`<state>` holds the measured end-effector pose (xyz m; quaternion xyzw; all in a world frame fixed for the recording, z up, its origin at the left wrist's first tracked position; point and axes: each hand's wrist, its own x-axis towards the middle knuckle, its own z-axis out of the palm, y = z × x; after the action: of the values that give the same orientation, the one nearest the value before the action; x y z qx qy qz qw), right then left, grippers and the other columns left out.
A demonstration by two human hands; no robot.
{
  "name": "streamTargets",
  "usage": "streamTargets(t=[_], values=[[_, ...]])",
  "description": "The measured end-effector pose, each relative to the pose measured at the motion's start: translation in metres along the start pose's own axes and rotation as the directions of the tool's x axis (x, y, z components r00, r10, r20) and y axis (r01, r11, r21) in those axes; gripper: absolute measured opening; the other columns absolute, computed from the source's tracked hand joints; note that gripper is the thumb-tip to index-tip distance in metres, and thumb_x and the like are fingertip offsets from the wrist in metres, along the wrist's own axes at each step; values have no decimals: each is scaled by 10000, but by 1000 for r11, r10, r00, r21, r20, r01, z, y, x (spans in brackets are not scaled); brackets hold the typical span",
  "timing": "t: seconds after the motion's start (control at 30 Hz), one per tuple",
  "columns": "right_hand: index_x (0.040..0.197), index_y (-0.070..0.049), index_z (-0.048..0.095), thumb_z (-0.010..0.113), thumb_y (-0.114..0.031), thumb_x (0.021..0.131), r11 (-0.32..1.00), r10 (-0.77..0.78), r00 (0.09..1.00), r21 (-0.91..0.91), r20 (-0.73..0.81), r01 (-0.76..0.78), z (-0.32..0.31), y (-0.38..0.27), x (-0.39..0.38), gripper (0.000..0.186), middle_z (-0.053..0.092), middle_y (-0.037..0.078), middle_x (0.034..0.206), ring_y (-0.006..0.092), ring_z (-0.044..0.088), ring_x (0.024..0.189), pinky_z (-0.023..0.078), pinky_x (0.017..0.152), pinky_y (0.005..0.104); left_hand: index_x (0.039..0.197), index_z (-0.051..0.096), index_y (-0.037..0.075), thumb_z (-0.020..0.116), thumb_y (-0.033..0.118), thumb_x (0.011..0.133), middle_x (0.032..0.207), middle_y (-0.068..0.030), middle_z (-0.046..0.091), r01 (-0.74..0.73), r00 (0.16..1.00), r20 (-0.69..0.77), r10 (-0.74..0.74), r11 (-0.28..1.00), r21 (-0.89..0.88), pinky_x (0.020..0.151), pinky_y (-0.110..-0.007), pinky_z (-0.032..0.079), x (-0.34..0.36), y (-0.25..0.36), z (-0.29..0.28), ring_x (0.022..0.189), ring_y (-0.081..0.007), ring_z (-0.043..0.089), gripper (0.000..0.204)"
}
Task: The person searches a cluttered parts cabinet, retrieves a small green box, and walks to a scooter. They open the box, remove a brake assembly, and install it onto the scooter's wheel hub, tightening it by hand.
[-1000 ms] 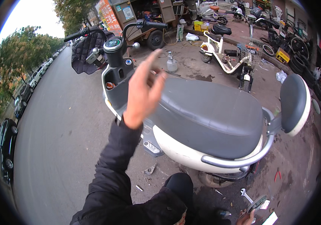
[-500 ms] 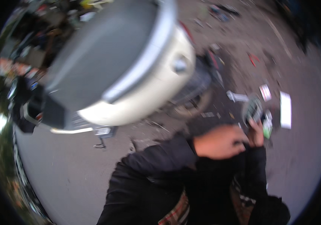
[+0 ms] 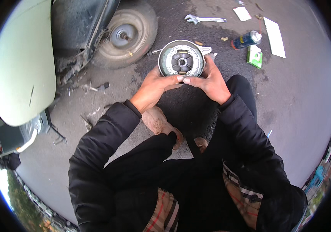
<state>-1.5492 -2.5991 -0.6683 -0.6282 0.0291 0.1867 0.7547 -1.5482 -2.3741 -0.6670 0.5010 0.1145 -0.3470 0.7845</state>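
In front of me I hold a round metal drum brake assembly (image 3: 182, 62), its open face up. Two curved brake shoes, small springs and a central hub hole show inside its rim, and a lever arm sticks out at its far right. My left hand (image 3: 154, 86) grips the near left of the rim, thumb laid over the edge. My right hand (image 3: 213, 83) grips the near right the same way; the thumb tips almost meet. The fingers beneath are hidden. Beyond it on the ground lies an adjustable wrench (image 3: 206, 19).
A pale scooter (image 3: 20, 69) fills the left, with its wheel (image 3: 128, 34) and bare axle near my left hand. On the right are a spray can (image 3: 246, 40), a green box (image 3: 254, 57), a white card (image 3: 274, 37) and a small white packet (image 3: 242, 14).
My view has swung so the scooter sits farther left. The brake assembly, earlier blurred at the right by one hand, is now centred between both hands; my left hand has taken hold of it.
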Motion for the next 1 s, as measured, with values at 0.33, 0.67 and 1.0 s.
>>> streamTargets(t=[0.33, 0.67, 1.0], values=[[1386, 64, 446, 761, -28, 880, 996, 23, 998, -88, 61, -17, 0, 64, 11, 603, 618, 151, 1282, 179, 585, 1213, 499, 1040, 339, 1407, 566, 16, 711, 33, 993, 1311, -117, 692, 38, 987, -159, -38, 999, -4, 1043, -457, 586, -2, -45, -19, 1193, -225, 692, 439], [1379, 51, 417, 716, 26, 884, 1000, -1, 1000, -11, -23, 1, -9, 71, 12, 579, 585, 165, 1318, 198, 581, 1218, 512, 1038, 346, 1358, 610, 6, 702, -22, 977, 1274, -103, 718, -31, 986, -163, 36, 999, 33, 1026, -405, 593, 25, -54, -11, 1162, -212, 708, 393], [1349, 49, 426, 802, -11, 857, 982, -95, 995, -168, -18, 91, -8, 72, 15, 623, 635, 194, 1295, 232, 609, 1254, 478, 1089, 389, 1409, 544, 0, 714, -24, 973, 1307, -126, 694, -43, 993, -108, 42, 999, -4, 1033, -398, 596, 29, -54, -23, 1185, -229, 703, 469]])
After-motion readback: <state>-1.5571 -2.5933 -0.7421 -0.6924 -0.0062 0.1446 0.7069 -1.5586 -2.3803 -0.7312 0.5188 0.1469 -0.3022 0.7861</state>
